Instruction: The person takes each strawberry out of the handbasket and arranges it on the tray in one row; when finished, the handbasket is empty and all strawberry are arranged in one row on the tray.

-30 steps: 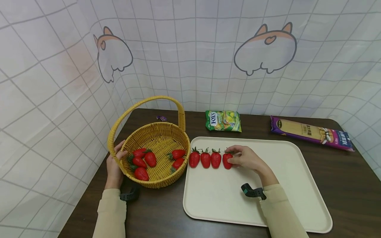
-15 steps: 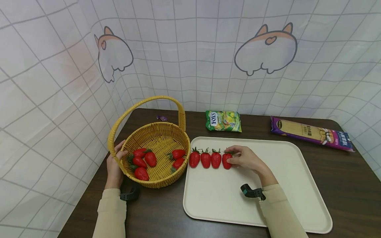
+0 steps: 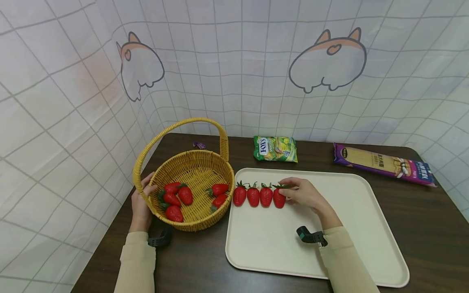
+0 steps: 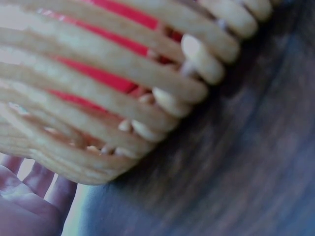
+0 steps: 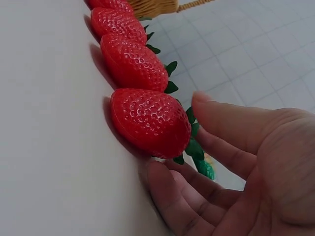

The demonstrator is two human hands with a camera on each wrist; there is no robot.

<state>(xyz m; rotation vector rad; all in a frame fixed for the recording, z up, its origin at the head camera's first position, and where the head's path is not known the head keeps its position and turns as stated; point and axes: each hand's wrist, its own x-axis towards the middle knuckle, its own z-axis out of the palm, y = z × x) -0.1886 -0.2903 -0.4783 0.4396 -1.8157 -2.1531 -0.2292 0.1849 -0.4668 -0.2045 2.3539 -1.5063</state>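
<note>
In the head view a yellow wicker basket [image 3: 194, 173] with a tall handle stands at the left, several red strawberries [image 3: 186, 195] inside. My left hand [image 3: 141, 205] holds its left side, thumb at the rim. The left wrist view has part of this hand [image 4: 29, 196] beside the weave. On a cream tray [image 3: 271, 244] more strawberries lie in a row, leaves pointing away from me. My right hand [image 3: 302, 195] is at the rightmost strawberry [image 3: 279, 200]. Seen from the right wrist, the thumb is apart from that strawberry [image 5: 147, 120], and a fingertip lies by its leafy end.
Behind the tray lies a green candy bag [image 3: 275, 149]. A purple pasta packet [image 3: 384, 163] rests at the back right of the dark table [image 3: 198, 260]. A small purple wrapped piece [image 3: 199, 145] sits behind the basket. A white gridded curtain [image 3: 234, 73] closes off the back.
The rightmost strawberry has shifted slightly left, toward its neighbours. My right thumb and fingers have eased back from it, so more of its red body shows. The left hand stays at the basket.
</note>
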